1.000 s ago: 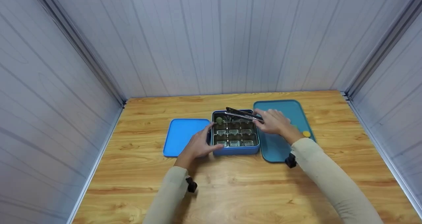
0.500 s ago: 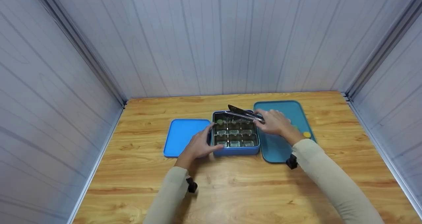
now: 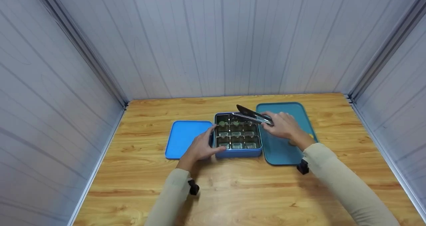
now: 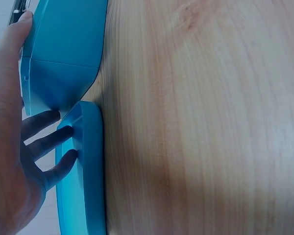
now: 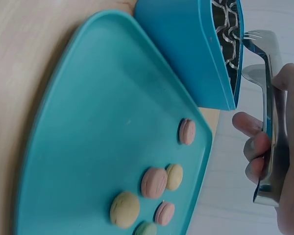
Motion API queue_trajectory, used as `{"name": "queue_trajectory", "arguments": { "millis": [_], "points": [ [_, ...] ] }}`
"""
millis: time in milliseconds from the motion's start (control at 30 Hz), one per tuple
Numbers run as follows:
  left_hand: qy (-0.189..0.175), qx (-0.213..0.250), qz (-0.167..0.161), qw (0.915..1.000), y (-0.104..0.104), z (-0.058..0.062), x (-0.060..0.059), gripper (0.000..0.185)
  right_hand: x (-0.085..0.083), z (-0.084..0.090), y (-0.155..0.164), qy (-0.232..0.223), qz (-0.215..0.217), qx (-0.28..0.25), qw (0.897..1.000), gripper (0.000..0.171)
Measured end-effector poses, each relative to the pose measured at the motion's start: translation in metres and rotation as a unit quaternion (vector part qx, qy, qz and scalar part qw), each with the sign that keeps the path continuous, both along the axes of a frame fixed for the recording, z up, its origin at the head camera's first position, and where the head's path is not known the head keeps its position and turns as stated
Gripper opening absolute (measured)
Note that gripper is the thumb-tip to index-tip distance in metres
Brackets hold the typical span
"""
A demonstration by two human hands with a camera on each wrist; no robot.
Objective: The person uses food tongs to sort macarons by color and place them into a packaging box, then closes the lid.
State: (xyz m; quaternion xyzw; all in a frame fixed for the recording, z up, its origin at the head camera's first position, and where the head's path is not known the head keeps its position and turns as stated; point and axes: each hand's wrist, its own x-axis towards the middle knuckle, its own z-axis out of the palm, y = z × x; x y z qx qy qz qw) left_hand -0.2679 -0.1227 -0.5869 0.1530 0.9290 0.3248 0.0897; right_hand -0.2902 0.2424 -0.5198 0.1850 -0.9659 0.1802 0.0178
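A blue box (image 3: pixel 238 153) holds a clear insert of several compartments (image 3: pixel 237 127). One green macaron (image 3: pixel 222 123) lies in its back left compartment and another macaron (image 3: pixel 236 123) in the back middle one. My left hand (image 3: pixel 201 146) rests against the box's left side, thumb at the front rim and fingers spread; in the left wrist view three fingers extend above the blue lid (image 4: pixel 90 161). Above the back right of the box, my right hand (image 3: pixel 283 124) grips metal tongs (image 3: pixel 248 111). The tips of the tongs (image 5: pixel 277 156) stand apart, with nothing seen between them.
Right of the box lies a teal tray (image 3: pixel 279 152) bearing several macarons, among them a pink macaron (image 5: pixel 154 182) and a yellow macaron (image 5: pixel 124 209). My right forearm covers part of it. Pale walls enclose the wooden table (image 3: pixel 233 189) at the back and sides.
My right hand has drawn the tongs rightward, away from the back middle compartment, where a green macaron now shows. My left hand has stayed at the box.
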Motion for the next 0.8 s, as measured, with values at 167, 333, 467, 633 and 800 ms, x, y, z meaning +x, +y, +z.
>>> {"name": "queue_trajectory", "arguments": {
  "millis": [167, 333, 467, 633, 800],
  "points": [
    [-0.001, 0.000, 0.003, 1.0000, 0.000, 0.000, 0.000, 0.111, 0.005, -0.001, 0.011, 0.007, -0.015, -0.002, 1.000, 0.052],
    [0.002, 0.001, 0.004, 1.0000, 0.001, 0.000, 0.000, 0.111, 0.009, -0.001, 0.025, 0.008, -0.042, -0.017, 0.999, 0.051],
    [0.001, 0.003, 0.000, 1.0000, 0.002, 0.000, -0.001, 0.111, 0.012, -0.004, 0.037, 0.010, -0.061, -0.014, 0.998, 0.051],
    [0.003, 0.003, -0.003, 1.0000, 0.002, 0.000, -0.001, 0.110, 0.015, -0.009, 0.049, 0.029, -0.066, -0.010, 0.997, 0.049],
    [0.007, 0.003, -0.003, 1.0000, 0.001, 0.001, 0.000, 0.110, 0.020, -0.009, 0.058, 0.025, -0.071, 0.000, 0.997, 0.049]
  ]
}}
